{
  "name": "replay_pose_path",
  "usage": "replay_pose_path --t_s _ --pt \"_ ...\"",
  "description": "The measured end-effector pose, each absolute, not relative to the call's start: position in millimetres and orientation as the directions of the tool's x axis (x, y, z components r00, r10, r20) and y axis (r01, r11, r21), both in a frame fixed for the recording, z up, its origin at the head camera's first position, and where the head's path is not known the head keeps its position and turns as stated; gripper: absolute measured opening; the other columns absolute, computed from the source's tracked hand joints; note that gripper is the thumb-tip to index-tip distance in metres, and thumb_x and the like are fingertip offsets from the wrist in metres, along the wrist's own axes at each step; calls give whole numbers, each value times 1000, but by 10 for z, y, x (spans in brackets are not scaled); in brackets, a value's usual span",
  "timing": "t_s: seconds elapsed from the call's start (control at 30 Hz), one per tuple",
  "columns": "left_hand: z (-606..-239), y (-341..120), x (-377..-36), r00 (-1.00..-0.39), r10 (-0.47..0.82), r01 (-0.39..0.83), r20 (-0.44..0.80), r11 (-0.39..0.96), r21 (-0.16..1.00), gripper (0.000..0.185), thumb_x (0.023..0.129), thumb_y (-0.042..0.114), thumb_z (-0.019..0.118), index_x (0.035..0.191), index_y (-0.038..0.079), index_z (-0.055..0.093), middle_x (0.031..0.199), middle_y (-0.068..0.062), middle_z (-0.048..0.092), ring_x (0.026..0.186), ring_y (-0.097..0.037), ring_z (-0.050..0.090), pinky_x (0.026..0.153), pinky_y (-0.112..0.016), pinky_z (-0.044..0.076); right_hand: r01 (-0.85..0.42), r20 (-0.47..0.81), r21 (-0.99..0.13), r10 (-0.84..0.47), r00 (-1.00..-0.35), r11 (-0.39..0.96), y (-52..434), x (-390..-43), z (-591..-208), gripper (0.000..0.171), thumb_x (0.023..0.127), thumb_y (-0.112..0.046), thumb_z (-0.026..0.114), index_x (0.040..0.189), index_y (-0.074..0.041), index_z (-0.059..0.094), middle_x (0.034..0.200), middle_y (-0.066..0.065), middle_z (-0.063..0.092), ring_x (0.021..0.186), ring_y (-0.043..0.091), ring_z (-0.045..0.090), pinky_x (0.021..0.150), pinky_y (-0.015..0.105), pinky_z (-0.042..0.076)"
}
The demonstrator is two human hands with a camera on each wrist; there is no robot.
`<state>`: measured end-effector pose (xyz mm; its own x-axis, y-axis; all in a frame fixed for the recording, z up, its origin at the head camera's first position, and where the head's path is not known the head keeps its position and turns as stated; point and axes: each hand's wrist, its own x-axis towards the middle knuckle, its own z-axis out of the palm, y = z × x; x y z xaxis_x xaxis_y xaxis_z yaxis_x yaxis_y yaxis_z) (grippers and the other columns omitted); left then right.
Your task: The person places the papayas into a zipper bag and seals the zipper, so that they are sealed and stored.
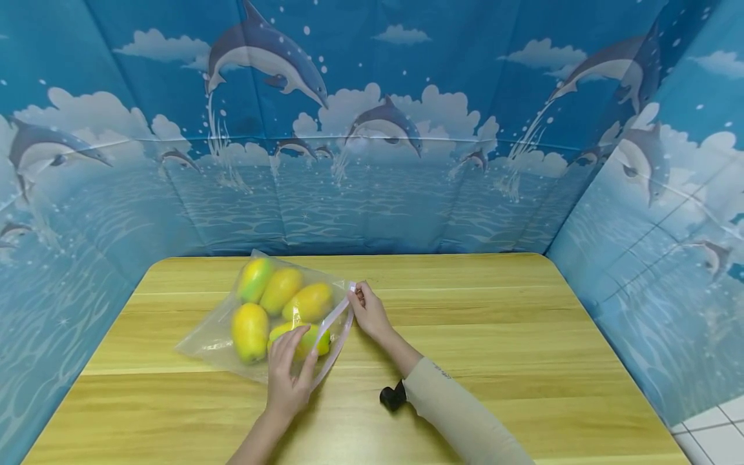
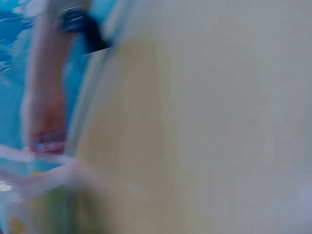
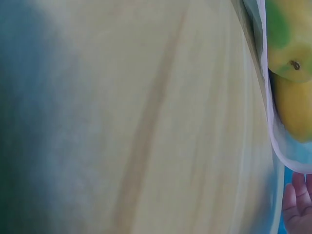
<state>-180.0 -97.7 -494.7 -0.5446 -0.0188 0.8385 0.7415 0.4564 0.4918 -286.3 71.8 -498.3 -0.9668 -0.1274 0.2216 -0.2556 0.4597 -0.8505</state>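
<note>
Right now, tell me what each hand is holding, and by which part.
The right hand pinches the clear bag of mangoes at the far end of its zip strip. The left hand rests its fingers on the bag's mouth; whether it grips is unclear.

Clear zip bag [image 1: 217, 329] (mouth open) lying flat, holding five mangoes [image 1: 250, 331].

I can read no text, label, brand or number anywhere in front of me. The small dark mark on my right sleeve [image 1: 440, 371] is too tiny to make out, and the clear bag [image 1: 216, 328] of mangoes bears no legible print. The dolphin backdrop [image 1: 372, 129] carries pictures only.
</note>
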Motion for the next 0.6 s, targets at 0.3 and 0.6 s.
replay_pose_path --t_s 0.3,0.6 --pt "-4432 -1230 -2326 -795 156 590 586 419 690 42 74 4 71 113 0 56 101 -15 61 95 -29 52 81 -40 44 -248 218 -854 -119 -969 458 738 -2878 -5009 14 96 -19 45 98 -5 48 79 4 49 70 14 44 61 22 41" --pt "-4207 -1306 -2861 -862 403 494 308 527 692 41 82 14 66 118 1 52 113 -21 56 104 -37 49 88 -51 42 -265 226 -848 -139 -964 460 746 -2901 -5044 15 96 -19 44 99 -5 47 78 4 49 68 13 44 61 21 42"
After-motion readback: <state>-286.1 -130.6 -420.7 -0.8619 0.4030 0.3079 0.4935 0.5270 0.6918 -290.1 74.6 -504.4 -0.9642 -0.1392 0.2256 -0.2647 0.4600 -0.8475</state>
